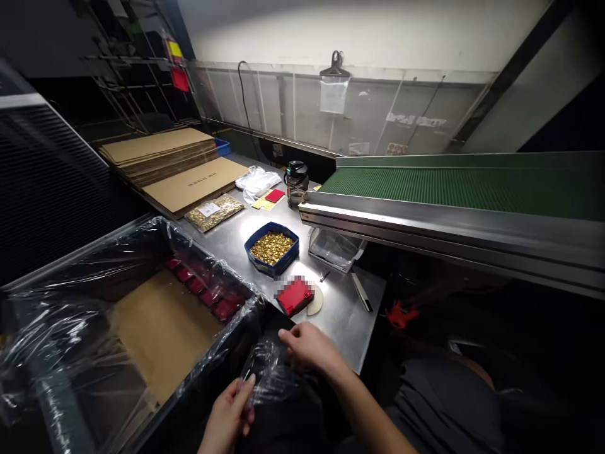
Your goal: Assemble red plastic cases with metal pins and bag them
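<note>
A clear plastic bag (270, 373) is stretched between my hands, over my dark lap. My left hand (230, 407) pinches its lower left side between thumb and fingers. At the bag's upper right, my right hand (312, 347) is closed with the thumb on top; its other fingers are partly hidden. Just beyond the right hand lies a stack of red packets (295, 299), partly blurred out, on the metal table (338, 315). A round beige piece (316, 301) pokes out beside the stack. Behind them stands a blue tray (270, 268) full of small gold-coloured pieces (271, 248).
At left, a plastic-lined bin (198, 378) holds brown cardboard (165, 328) and several red packets (195, 285). A green conveyor (425, 189) rises at right. A cutter (362, 291) lies near the table's right edge. Flat cartons (198, 183) and a dark jug (297, 183) stand behind.
</note>
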The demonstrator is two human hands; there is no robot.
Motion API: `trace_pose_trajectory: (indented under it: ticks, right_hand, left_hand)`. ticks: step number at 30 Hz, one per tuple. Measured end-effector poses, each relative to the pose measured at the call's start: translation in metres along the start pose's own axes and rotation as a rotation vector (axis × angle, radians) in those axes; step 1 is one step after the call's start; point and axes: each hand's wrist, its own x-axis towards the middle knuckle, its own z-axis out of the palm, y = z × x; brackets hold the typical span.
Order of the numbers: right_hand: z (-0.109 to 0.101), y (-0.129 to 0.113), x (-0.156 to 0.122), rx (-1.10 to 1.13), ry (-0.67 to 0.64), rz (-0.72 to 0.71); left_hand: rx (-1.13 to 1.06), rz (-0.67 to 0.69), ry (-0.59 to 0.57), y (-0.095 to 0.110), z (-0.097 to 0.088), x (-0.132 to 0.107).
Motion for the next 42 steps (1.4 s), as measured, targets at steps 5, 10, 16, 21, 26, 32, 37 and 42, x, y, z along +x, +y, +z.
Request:
trace_pose_trajectory:
  ticks: [5,10,16,21,26,32,37,42]
  right_hand:
    - [0.057,0.006,-0.007,0.614,0.014,0.219]
    - [0.072,0.006,0.010,0.943,0.162,0.336]
    - [0.049,0.012,-0.011,0.812,0.240,0.282]
    - [-0.007,0.016,-0.071,0.514,0.195,0.086]
    - [-0.046,0.035,-0.116,-0.042,-0.005,-0.352]
    - [-0.047,0.077,-0.133,-0.459,-0.157,-0.497]
    - [-0.046,0.094,-0.142,-0.752,-0.138,-0.634]
    - [-0.036,0.090,-0.141,-0.831,-0.126,-0.657]
  left_hand:
    - [-0.028,0.060,0.076,0.001,-0.002,0.010]
    - [0.028,0.121,0.111,0.002,-0.004,0.009]
    - [0.060,0.223,0.132,0.005,0.004,0.003]
    - [0.118,0.220,0.097,0.003,0.018,-0.001]
    - [0.211,0.229,0.028,0.011,0.032,-0.005]
    - [0.344,0.228,-0.026,0.016,0.036,-0.002]
    - [0.532,0.377,0.051,0.032,0.029,-0.001]
    - [0.610,0.561,-0.036,0.047,0.029,-0.006]
